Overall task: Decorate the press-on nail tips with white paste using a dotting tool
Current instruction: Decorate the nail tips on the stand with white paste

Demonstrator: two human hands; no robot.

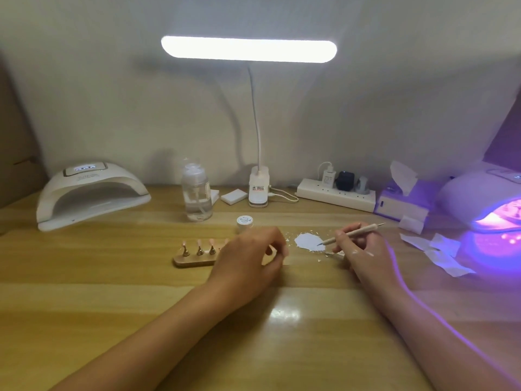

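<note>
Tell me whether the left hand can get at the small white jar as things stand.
Probably yes. The jar stands just beyond the left hand with nothing between them, though its curled fingers may already hold something.

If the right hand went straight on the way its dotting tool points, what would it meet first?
Most likely the white paste patch: the dotting tool in the right hand points its tip left at the patch's edge, though whether it touches is unclear.

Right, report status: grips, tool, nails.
Right grip on tool, tip at paste. Left grip curled, hold unclear, covering stand's right end. Three nails showing.
</note>
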